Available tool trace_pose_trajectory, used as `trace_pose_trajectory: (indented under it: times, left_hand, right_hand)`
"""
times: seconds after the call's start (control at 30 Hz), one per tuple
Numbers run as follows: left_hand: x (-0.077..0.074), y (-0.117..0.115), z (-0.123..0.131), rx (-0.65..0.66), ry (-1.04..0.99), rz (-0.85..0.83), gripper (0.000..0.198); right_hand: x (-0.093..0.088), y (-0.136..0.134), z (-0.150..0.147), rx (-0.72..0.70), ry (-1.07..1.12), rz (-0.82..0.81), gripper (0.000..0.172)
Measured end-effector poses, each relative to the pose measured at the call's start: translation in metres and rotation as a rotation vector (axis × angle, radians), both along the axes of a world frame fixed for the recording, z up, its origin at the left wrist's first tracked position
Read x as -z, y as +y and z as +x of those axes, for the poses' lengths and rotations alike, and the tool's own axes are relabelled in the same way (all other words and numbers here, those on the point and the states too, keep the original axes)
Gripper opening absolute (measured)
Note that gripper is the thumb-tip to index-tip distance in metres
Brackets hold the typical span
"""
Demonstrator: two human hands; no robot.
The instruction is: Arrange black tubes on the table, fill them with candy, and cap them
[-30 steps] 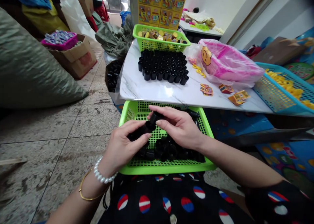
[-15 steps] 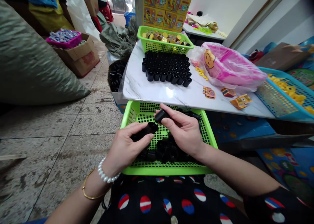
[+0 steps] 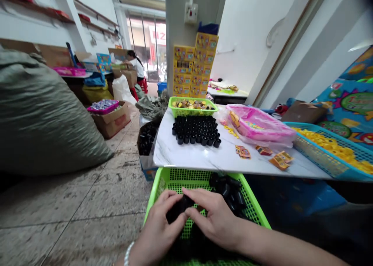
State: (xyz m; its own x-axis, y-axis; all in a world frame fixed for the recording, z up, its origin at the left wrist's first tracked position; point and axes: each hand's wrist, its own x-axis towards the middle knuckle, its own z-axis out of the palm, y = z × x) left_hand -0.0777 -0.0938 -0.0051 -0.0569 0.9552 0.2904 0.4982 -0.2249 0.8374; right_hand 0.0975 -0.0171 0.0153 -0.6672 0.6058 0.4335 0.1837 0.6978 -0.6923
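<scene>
Over green basket (image 3: pixel 153 194): left hand (image 3: pixel 161 224), right hand (image 3: pixel 218 215) pinching black pieces (image 3: pixel 176 211).

Black plastic (image 3: pixel 181 206), whether one piece or two unclear, is held mostly hidden above the green basket (image 3: pixel 154 192), nearer its left edge than its right; its tilt is unclear.

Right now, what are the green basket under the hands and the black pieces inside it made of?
The green basket looks like moulded plastic: smooth bright rim, even mesh holes. The black pieces look glossy, probably plastic too, judging by their shiny highlights.
</scene>
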Motion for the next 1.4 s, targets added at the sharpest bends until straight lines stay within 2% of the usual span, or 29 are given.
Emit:
trace_pose_trajectory:
  times: [0.1, 0.17, 0.23, 0.37, 0.43, 0.5, 0.6, 0.77, 0.87, 1.03, 1.1, 1.23, 1.33, 1.4]
  left_hand:
    - [-0.016, 0.016, -0.011, -0.044, 0.02, 0.068, 0.029]
    - [-0.028, 0.04, -0.026, -0.105, -0.017, 0.088, 0.026]
    - [-0.036, 0.075, -0.046, -0.196, -0.045, 0.1, 0.03]
    - [-0.032, 0.156, -0.08, -0.311, -0.017, 0.123, 0.049]
    - [-0.026, 0.189, -0.089, -0.322, 0.019, 0.101, 0.042]
    - [-0.022, 0.213, -0.093, -0.318, 0.065, 0.073, 0.032]
    - [-0.019, 0.235, -0.093, -0.315, 0.143, 0.037, 0.028]
    - [-0.013, 0.241, -0.092, -0.366, 0.258, -0.014, 0.034]
    - [-0.009, 0.23, -0.094, -0.38, 0.33, -0.034, 0.037]
    - [-0.007, 0.211, -0.098, -0.388, 0.442, -0.077, 0.028]
    - [-0.008, 0.209, -0.098, -0.416, 0.46, -0.081, 0.03]
    - [-0.012, 0.214, -0.096, -0.468, 0.484, -0.073, 0.038]
    - [-0.015, 0.222, -0.096, -0.483, 0.537, -0.075, 0.038]
    - [-0.017, 0.228, -0.097, -0.482, 0.577, -0.094, 0.035]
  right_hand:
    - [-0.021, 0.025, -0.006, 0.144, 0.021, -0.069, 0.035]
    - [-0.033, 0.052, -0.012, 0.229, 0.006, 0.006, 0.034]
    - [-0.036, 0.083, -0.021, 0.29, -0.047, 0.112, 0.035]
    - [-0.011, 0.14, -0.041, 0.417, -0.101, 0.088, 0.033]
    - [0.005, 0.158, -0.051, 0.478, -0.091, 0.053, 0.03]
    - [0.016, 0.169, -0.058, 0.528, -0.073, 0.027, 0.031]
    - [0.021, 0.176, -0.065, 0.555, -0.044, -0.002, 0.035]
    - [0.015, 0.169, -0.056, 0.519, -0.032, -0.009, 0.034]
    - [0.013, 0.153, -0.032, 0.468, -0.049, 0.007, 0.03]
    - [0.015, 0.123, 0.017, 0.426, -0.101, 0.026, 0.022]
    - [0.015, 0.117, 0.023, 0.398, -0.138, 0.103, 0.023]
    - [0.006, 0.121, -0.002, 0.275, -0.357, 0.425, 0.027]
    - [-0.007, 0.133, -0.039, 0.297, -0.551, 0.563, 0.036]
    - [-0.016, 0.14, -0.058, 0.31, -0.599, 0.615, 0.039]
